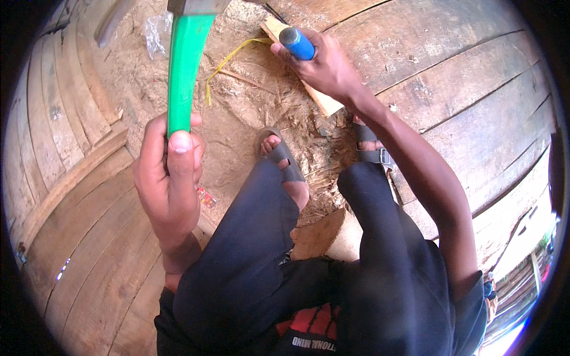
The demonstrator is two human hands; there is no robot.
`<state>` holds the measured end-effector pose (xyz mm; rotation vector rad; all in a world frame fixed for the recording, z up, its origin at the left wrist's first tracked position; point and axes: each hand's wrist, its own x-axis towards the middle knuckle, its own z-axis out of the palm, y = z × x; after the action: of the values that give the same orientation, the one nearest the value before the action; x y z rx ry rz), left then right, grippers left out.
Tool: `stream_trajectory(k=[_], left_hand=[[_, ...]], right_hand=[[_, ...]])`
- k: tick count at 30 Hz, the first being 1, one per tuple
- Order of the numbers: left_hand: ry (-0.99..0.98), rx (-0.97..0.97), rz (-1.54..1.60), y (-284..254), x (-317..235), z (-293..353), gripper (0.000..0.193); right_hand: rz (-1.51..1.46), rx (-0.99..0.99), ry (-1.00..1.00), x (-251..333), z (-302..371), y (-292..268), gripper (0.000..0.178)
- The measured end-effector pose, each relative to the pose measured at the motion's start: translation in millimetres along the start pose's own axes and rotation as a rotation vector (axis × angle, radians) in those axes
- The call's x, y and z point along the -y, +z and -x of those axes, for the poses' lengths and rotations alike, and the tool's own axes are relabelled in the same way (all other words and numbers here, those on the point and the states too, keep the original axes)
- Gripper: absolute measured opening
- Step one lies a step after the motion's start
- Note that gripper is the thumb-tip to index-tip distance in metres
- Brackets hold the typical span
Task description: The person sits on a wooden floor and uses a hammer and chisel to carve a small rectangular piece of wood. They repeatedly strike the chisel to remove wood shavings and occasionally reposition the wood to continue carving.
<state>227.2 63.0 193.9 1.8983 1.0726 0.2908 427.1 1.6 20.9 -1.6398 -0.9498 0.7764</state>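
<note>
Lying left of the right hand [329, 71]: thin yellow strip [228, 56], one end reaching the long, pale, flat piece of wood [325, 105] under that hand. Thin brown wooden stick [246, 82] just below the strip. Crumpled clear plastic film [155, 38] above the left hand [169, 178]. Broad weathered wooden planks [439, 89] right of the right hand, brown boards [89, 255] left of the left. Dark strapped sandal [289, 165] between the hands, on ground littered with shavings.

Right hand blocks the wood's middle and the tool's lower end; can't tell if tip touches wood.

Pose: right fingers wrapped round blue cylindrical handle [304, 48], dark cap up, forearm in from lower right. Left fingers curled round bright green handle [189, 71], thumb flat along its lower end; grey metal head [199, 6] up top, partly out of view.
</note>
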Motion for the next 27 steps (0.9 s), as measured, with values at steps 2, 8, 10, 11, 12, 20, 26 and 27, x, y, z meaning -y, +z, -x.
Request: stream_trajectory(k=[2,8,10,11,12,20,26,27], left_hand=[[-0.039,-0.006,0.029,0.6,6.4,3.3,0.035],[-0.068,-0.031,0.133,-2.1,12.5,-1.8,0.034],[-0.064,-0.021,0.143,-4.4,15.2,-1.8,0.034],[-0.062,-0.017,0.149,-4.9,15.9,-2.1,0.034],[-0.07,-0.014,0.147,-4.8,15.6,-2.5,0.034],[-0.102,0.012,0.159,-2.2,15.4,-2.3,0.033],[0.006,-0.042,0.1,9.6,6.5,-7.4,0.038],[0.043,-0.015,0.088,9.4,7.4,-9.8,0.038]], right_hand=[[-0.004,-0.02,-0.06,-2.7,2.3,3.0,0.045],[-0.098,-0.116,0.091,-4.9,-5.8,-6.3,0.042],[-0.107,-0.142,0.109,-7.3,-9.1,-8.2,0.045],[-0.115,-0.155,0.113,-7.8,-10.2,-9.2,0.049],[-0.123,-0.168,0.118,-8.8,-11.3,-10.2,0.053],[-0.083,-0.127,0.156,-19.8,-8.0,-8.3,0.042],[-0.064,-0.104,0.173,-9.4,-10.1,-3.6,0.054],[-0.036,-0.093,0.189,-10.1,-11.0,-2.9,0.054]])
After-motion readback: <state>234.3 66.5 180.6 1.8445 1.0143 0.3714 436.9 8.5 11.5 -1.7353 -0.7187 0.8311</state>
